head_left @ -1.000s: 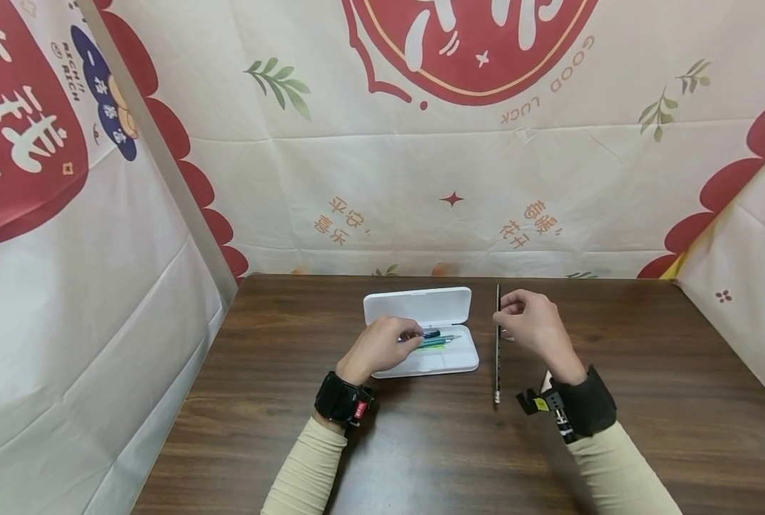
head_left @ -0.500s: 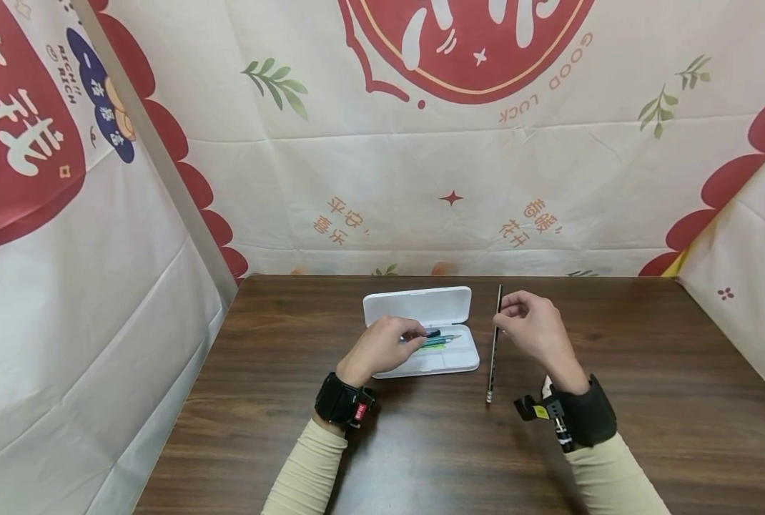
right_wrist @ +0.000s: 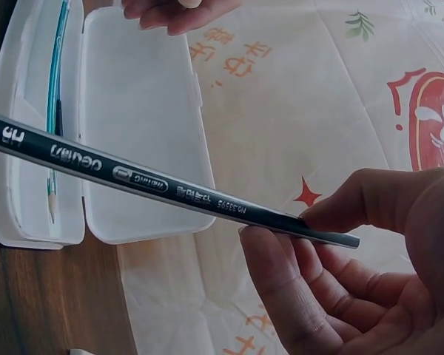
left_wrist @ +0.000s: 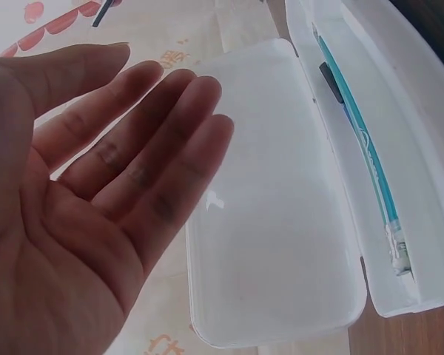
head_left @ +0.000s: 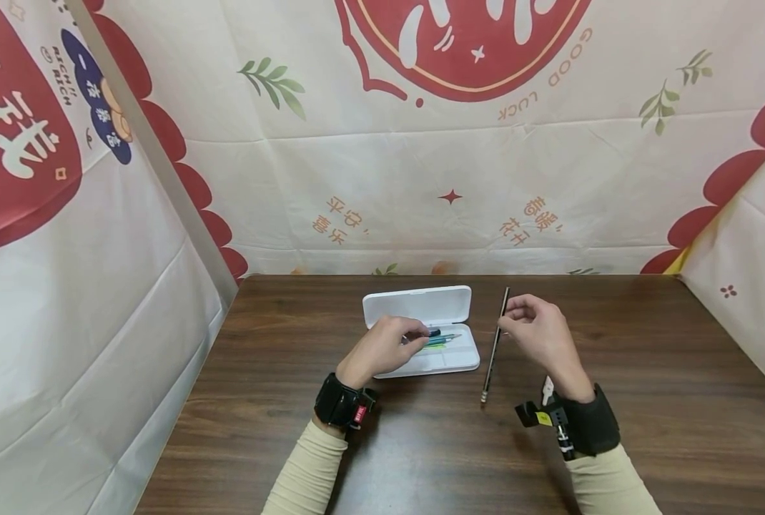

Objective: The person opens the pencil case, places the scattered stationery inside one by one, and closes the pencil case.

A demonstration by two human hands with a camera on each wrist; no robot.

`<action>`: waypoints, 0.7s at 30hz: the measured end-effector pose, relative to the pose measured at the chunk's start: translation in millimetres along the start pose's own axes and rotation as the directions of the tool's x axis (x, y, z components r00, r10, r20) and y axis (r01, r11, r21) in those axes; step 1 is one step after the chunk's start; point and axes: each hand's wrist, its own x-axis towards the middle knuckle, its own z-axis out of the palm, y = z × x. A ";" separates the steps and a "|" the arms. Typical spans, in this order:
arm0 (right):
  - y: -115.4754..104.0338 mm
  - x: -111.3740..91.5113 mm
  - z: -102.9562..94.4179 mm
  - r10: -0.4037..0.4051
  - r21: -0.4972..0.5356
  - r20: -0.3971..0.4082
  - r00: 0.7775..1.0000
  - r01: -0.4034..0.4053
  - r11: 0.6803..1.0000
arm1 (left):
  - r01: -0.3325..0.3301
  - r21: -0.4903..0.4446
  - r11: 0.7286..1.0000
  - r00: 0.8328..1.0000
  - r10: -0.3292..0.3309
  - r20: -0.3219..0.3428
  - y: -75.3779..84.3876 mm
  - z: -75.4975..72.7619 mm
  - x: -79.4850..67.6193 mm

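Observation:
My right hand (head_left: 540,332) pinches a dark green pencil (head_left: 493,354) near its far end, between thumb and fingers. The pencil slants over the table, its eraser end toward me. In the right wrist view silver print runs along the pencil (right_wrist: 133,174), and the pinched end is flat-cut. My left hand (head_left: 385,347) hovers over the left part of a white pencil case (head_left: 456,363), fingers loosely bent and holding nothing. The case lies with its lid (head_left: 417,305) raised back. Inside are a teal pencil (left_wrist: 366,155) and a few other thin pens or pencils, partly hidden by my left hand.
A small white object (head_left: 548,390) lies on the brown wooden table (head_left: 421,443), mostly hidden behind my right wrist strap (head_left: 588,418). A printed cloth (head_left: 389,164) hangs along the table's back edge, with more cloth at both sides.
The pencil in my right hand has turned from nearly straight to slanted, its eraser end swinging left and its far end right. The right hand shifts slightly right; the left stays over the case.

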 end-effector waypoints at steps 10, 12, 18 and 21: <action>3.6 -0.6 -0.1 0.001 0.060 0.001 1.000 -0.001 0.998 | -0.042 -0.009 0.999 0.999 0.041 -0.026 2.6 0.9 1.7; 4.0 -0.1 0.5 -0.002 0.079 -0.003 1.000 0.002 0.997 | -0.053 -0.016 0.998 0.998 0.053 -0.032 3.6 0.8 2.3; 4.0 -0.6 1.5 -0.007 0.080 -0.020 1.000 0.009 0.997 | -0.080 -0.039 0.996 0.995 0.077 -0.062 6.5 2.2 2.1; 3.1 -1.4 0.8 -0.007 0.081 -0.025 1.000 0.009 0.997 | -0.089 -0.049 0.995 0.994 0.086 -0.069 9.3 2.8 2.3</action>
